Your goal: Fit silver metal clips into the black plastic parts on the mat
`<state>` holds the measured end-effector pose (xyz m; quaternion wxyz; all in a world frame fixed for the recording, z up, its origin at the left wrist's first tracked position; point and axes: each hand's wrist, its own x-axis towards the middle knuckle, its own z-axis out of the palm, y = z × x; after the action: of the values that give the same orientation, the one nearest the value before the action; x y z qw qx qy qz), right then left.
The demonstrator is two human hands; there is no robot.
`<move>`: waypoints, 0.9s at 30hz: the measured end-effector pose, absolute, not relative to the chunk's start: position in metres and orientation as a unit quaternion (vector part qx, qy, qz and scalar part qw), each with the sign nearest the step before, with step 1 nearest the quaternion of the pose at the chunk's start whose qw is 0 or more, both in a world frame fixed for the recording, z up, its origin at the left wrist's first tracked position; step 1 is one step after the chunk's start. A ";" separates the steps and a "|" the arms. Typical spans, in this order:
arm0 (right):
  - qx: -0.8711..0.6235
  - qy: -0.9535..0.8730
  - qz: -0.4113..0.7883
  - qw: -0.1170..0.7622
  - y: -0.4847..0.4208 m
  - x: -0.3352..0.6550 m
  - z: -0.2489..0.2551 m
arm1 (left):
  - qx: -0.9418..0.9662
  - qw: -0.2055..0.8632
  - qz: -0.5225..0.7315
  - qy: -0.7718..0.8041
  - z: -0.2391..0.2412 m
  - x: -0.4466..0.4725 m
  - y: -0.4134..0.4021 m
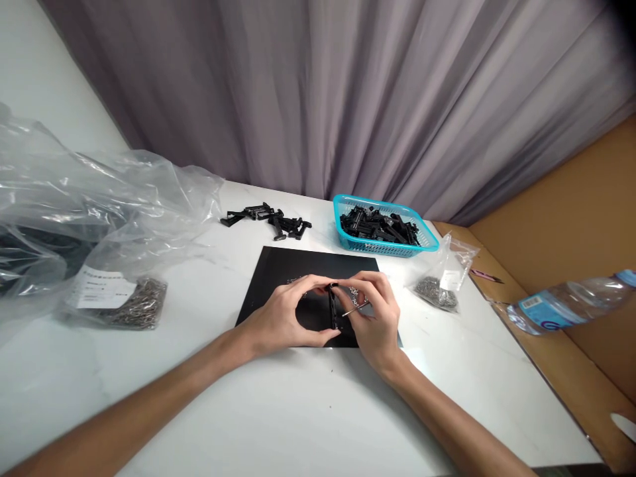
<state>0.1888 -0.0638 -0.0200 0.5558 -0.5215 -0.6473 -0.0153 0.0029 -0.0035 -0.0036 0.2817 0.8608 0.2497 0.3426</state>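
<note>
Between the thumb and fingers of my left hand (283, 311) a slim black plastic part (333, 308) is held on end above a black mat (278, 265). My right hand (375, 311) is closed around a thin metal pin-like piece (356, 309), and its fingertips touch the top of the black part. What the metal piece's inner end meets is too small to make out. Small shiny metal pieces (354, 291) lie on the mat behind my right fingers, partly hidden by them.
Loose black parts (268, 215) lie at the back, beside a blue basket (385, 248) of similar parts. Bags of small metal pieces (144, 305) (436, 291) stand left and right. Clear plastic sheeting (124, 192) covers the far left. A water bottle (566, 301) lies at the right edge.
</note>
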 end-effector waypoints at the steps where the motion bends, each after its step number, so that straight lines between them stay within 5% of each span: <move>1: -0.522 -0.648 -0.019 0.555 -0.064 0.189 -0.020 | 0.860 0.282 0.342 0.251 -0.004 0.003 -0.003; 27: -0.385 -0.763 -0.200 0.479 -0.064 0.210 -0.030 | 0.847 0.333 0.342 0.233 0.005 0.002 -0.007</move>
<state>0.2097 -0.0641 -0.0298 0.4794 -0.3847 -0.7630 -0.2001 0.0016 -0.0069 0.0048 0.3330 0.8473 0.2328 0.3420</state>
